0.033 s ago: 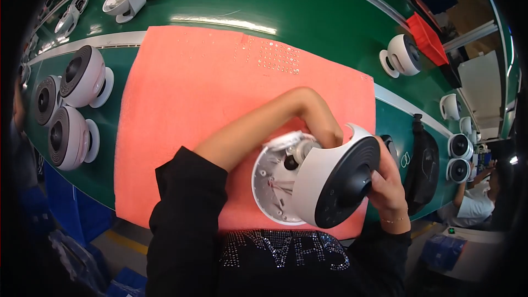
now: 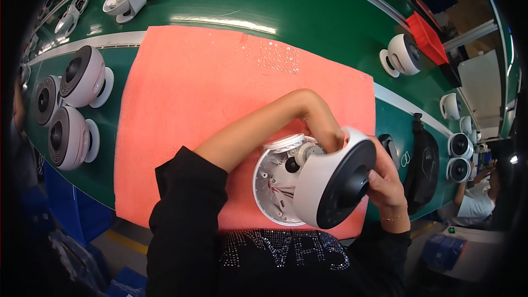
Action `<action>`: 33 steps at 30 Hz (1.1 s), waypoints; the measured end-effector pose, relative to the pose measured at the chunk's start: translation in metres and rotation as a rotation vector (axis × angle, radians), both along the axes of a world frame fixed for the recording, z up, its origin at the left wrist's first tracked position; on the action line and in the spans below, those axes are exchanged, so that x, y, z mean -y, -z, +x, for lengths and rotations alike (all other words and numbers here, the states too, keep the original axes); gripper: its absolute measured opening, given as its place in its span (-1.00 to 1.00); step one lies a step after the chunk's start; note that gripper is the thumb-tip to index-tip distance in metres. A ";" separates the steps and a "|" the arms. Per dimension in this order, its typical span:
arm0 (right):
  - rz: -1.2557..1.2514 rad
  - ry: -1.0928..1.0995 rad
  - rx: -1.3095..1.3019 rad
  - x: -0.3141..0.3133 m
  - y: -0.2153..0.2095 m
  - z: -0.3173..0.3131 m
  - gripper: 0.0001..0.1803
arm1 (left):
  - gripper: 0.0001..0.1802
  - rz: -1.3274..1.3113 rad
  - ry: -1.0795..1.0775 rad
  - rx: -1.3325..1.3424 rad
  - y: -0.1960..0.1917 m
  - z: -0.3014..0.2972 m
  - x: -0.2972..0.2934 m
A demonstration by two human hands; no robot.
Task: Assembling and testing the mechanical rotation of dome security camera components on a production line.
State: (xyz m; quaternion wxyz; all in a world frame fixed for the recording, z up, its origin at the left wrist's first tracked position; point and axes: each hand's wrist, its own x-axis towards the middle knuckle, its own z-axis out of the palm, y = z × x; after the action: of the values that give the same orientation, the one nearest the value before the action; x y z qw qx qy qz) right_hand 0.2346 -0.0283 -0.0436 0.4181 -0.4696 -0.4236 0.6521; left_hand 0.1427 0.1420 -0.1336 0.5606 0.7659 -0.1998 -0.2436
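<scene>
A round white device lies opened on the coral foam mat (image 2: 176, 93). Its white rear shell (image 2: 263, 201) shows thin wires, screw posts and a motor-like part inside. The white front shell (image 2: 311, 187), with a black ringed face and a raised centre, is tilted to the right of it. My right hand (image 2: 385, 187) grips this front shell at its right edge, thumb on the black face. Behind the shell's upper edge reaches my left hand (image 2: 331, 135), bent sharply at the wrist. Its fingers are hidden there.
Finished-looking round white units (image 2: 82, 85) stand at the left, and another unit (image 2: 404, 55) at the far right. Rows of small shiny screws (image 2: 279, 58) lie on the mat's far part. A black pouch (image 2: 424, 165) lies right, near a red bin (image 2: 426, 38) further back.
The front shell has tipped slightly, its top edge shifting left and down. My right hand has moved a little with it. My left arm stays nearly in place.
</scene>
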 end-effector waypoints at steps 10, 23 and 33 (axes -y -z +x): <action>-0.041 -0.093 0.052 0.007 -0.003 0.004 -0.37 | -0.79 0.386 -1.531 0.509 -0.071 -0.147 0.069; 0.109 -0.214 0.060 0.019 0.007 -0.006 -0.30 | -0.54 0.460 -1.216 0.363 -0.045 -0.181 0.154; 0.066 -0.157 0.140 0.015 0.001 -0.014 -0.37 | -0.34 0.542 -1.407 0.390 -0.080 -0.185 0.130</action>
State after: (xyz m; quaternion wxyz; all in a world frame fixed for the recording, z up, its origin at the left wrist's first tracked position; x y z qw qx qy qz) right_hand 0.2203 -0.0435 -0.0443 0.3503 -0.4655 -0.5085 0.6340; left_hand -0.0422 0.0122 -0.0532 0.3314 0.8517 0.3047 0.2682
